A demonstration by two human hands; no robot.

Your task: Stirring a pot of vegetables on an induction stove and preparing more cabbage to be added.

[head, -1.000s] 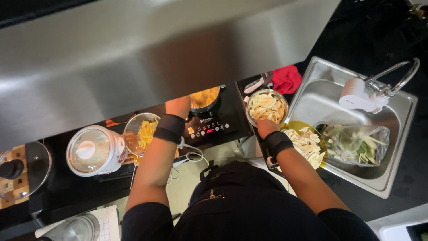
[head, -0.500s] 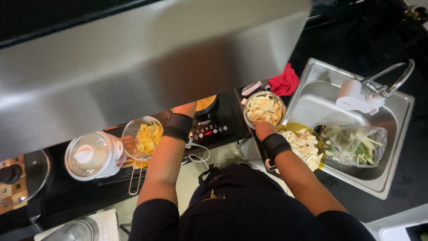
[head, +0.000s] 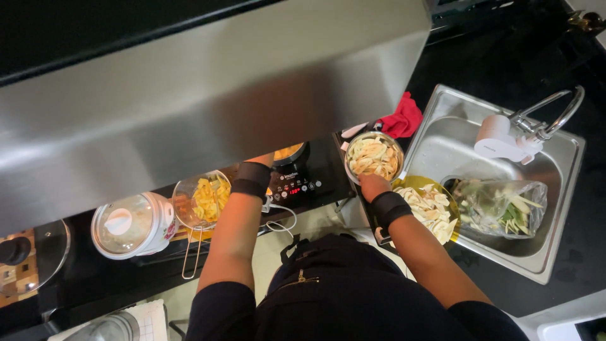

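At the centre of the frame, just under the lower edge of the big steel range hood (head: 208,95), we have our left hand (head: 264,158) reaching in over the black induction cooker (head: 297,183); most of the hand is hidden by the hood, so we cannot tell whether it grips anything. Only a sliver of the pan of orange food (head: 288,151) shows beside it. A black wristband sits on that forearm, and another on the right.

Right of centre, our right hand (head: 372,185) touches the near rim of a round steel bowl of pale sliced pieces (head: 374,156); the fingers curl at the rim, though we cannot make out how firmly they hold it. Just lower right of the bowl lies a yellow plate heaped with more pale slices (head: 432,205), close beside our right wrist.

Towards the right side of the frame sits the steel sink (head: 555,189) with a clear plastic bag of green vegetable scraps (head: 502,207) in it and a tap with a white filter (head: 505,136) above. A red cloth (head: 404,117) lies at the sink's upper left corner.

Left of centre we see a wire strainer holding yellow fried pieces (head: 205,199), next to a white pot with a glass lid (head: 129,224)
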